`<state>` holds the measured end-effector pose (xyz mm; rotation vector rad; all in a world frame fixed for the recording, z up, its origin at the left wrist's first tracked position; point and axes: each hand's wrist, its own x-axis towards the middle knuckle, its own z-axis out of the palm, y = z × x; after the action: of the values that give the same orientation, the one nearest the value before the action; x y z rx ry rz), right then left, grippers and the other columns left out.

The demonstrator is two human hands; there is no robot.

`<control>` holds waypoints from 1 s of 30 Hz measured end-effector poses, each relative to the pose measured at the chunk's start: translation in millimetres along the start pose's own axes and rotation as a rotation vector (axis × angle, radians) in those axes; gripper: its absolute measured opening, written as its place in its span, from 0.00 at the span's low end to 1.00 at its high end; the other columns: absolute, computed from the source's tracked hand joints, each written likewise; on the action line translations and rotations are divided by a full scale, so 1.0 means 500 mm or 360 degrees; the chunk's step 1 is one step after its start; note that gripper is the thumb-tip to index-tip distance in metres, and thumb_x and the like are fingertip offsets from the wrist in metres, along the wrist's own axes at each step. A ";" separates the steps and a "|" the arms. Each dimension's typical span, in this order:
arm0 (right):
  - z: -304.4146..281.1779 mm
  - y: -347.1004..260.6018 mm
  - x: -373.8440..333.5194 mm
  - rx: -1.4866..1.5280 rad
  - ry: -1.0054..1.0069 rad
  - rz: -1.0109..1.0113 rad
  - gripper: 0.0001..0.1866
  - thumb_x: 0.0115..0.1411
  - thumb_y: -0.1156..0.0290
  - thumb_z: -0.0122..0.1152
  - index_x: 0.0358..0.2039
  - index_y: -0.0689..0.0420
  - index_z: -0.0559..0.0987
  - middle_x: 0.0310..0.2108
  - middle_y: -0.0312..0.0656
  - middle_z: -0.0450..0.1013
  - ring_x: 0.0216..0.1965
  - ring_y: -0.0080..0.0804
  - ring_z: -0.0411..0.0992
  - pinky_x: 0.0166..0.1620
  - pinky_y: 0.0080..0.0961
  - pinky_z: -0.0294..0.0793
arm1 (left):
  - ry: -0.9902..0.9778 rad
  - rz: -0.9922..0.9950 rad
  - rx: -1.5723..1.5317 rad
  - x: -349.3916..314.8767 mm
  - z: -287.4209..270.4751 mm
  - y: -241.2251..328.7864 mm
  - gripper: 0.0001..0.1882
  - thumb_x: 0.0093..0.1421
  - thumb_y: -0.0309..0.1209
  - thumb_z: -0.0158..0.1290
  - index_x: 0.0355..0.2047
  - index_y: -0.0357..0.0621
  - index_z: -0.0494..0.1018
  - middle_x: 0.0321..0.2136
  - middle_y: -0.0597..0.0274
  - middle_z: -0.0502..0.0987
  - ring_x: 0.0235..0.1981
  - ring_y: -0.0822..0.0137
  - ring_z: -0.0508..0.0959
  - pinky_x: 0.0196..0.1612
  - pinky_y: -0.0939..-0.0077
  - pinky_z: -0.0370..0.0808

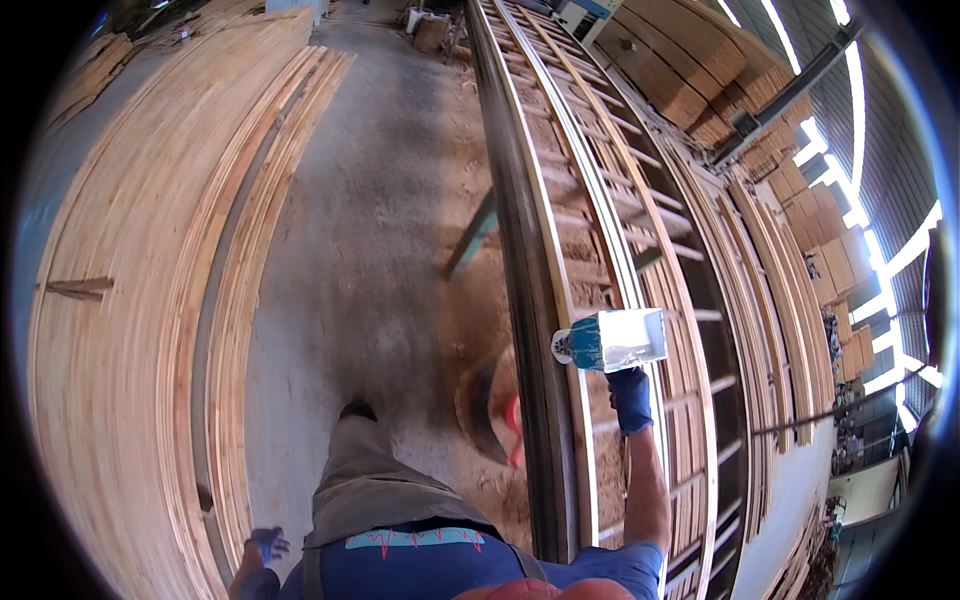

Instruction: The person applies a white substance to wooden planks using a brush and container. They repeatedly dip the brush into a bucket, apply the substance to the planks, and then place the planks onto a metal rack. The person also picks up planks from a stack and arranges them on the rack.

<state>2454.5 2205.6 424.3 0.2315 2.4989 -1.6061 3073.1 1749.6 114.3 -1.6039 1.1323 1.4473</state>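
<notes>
One gloved right hand clenched under white-and-blue tool, above slatted rack

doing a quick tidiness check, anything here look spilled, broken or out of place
Sawdust lies heaped on the grey concrete floor beside the long metal rail frame, thickest near the round basket. On the left stack of pale wooden boards, one short dark piece lies crosswise. Nothing looks broken.

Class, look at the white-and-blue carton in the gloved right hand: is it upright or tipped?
Tipped. The carton lies sideways above the right hand, its open end pointing right.
</notes>
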 end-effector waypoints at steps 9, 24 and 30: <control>0.302 -0.239 0.561 -0.0130 0.0040 -0.0289 0.09 0.58 0.61 0.62 0.30 0.53 0.77 0.13 0.26 0.63 0.13 0.14 0.58 0.15 0.18 0.55 | -0.0011 0.0692 -0.0010 0.144 -0.177 0.923 0.16 0.63 0.44 0.46 0.38 0.44 0.72 0.31 0.59 0.80 0.25 0.65 0.79 0.25 0.70 0.71; 0.800 -0.640 1.566 -0.0435 -0.0149 -0.0686 0.10 0.58 0.61 0.61 0.33 0.53 0.75 0.19 0.32 0.68 0.17 0.22 0.64 0.20 0.22 0.61 | -0.0234 0.0283 -0.0242 0.251 -0.202 1.837 0.15 0.64 0.44 0.45 0.41 0.49 0.71 0.37 0.55 0.80 0.32 0.62 0.80 0.32 0.61 0.73; 1.036 -0.865 1.901 -0.0558 -0.0154 -0.0649 0.12 0.60 0.66 0.57 0.41 0.58 0.77 0.25 0.36 0.73 0.25 0.23 0.67 0.28 0.26 0.67 | -0.0110 0.0158 -0.0363 0.155 -0.211 2.125 0.17 0.62 0.42 0.50 0.45 0.43 0.70 0.36 0.50 0.79 0.36 0.54 0.80 0.35 0.57 0.75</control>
<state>1461.4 1596.5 387.4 -0.4130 2.8165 -1.2158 2134.5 1234.2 117.4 -1.6553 1.0511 1.7359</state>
